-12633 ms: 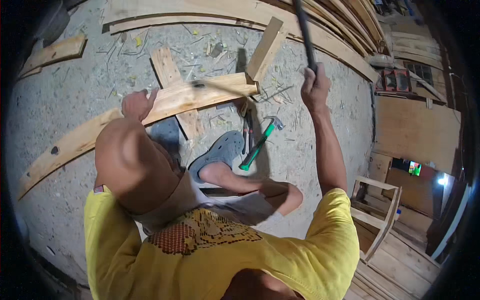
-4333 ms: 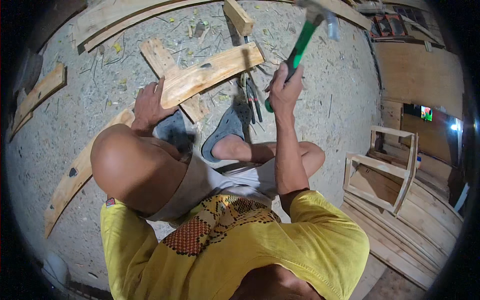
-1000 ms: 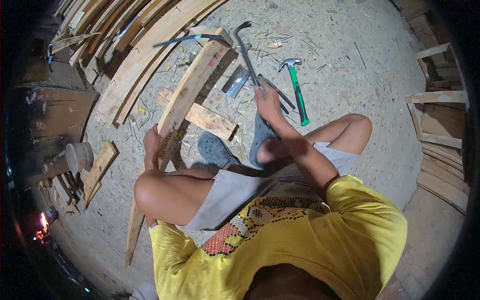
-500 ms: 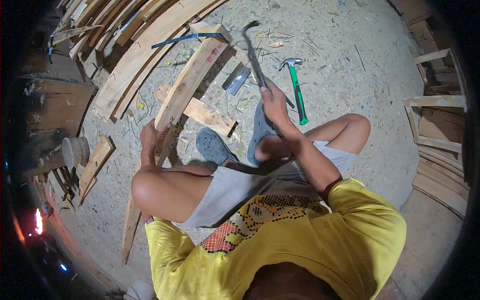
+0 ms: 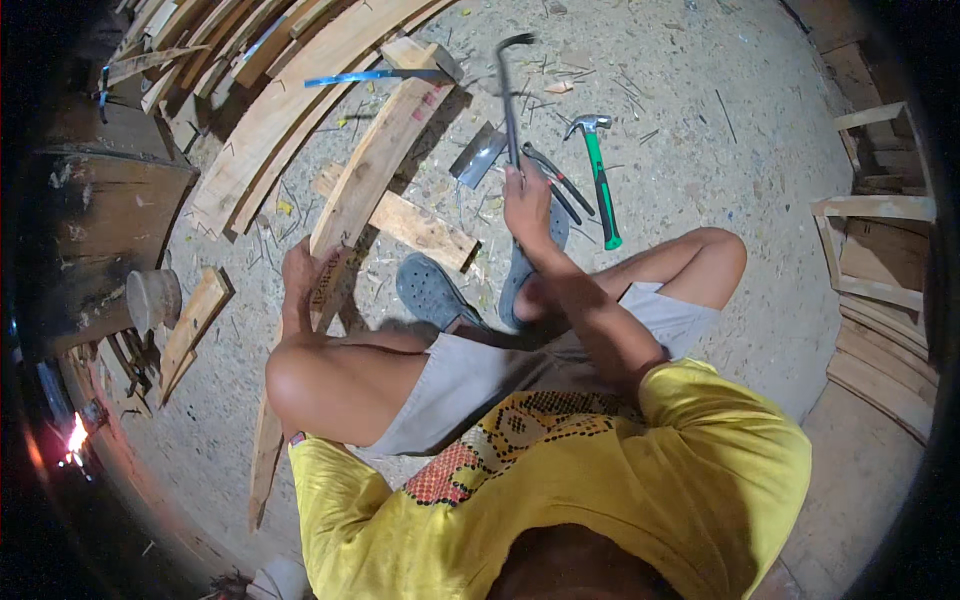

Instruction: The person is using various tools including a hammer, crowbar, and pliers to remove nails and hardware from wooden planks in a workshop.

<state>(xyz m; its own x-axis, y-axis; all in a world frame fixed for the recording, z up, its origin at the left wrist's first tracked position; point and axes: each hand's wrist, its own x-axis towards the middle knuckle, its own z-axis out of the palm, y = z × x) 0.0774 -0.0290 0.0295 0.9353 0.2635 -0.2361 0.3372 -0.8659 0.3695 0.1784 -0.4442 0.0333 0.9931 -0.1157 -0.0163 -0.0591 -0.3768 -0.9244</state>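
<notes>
Gripping one pry bar (image 5: pixel 510 112) with the right hand (image 5: pixel 527 205), one plank (image 5: pixel 378 155) with the left hand (image 5: pixel 300 277).

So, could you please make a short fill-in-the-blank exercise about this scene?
1. One hand, the ____ one, grips a bent black bar.
2. The left hand touches a long board made of ____.
3. The hammer on the floor has a black and ____ handle.
4. The person's shirt is mostly ____.

Missing words: right; wood; green; yellow.

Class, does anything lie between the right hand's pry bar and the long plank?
In this view, yes: a shiny rectangular metal plate lies on the floor between the pry bar in the right hand and the long plank.
</notes>
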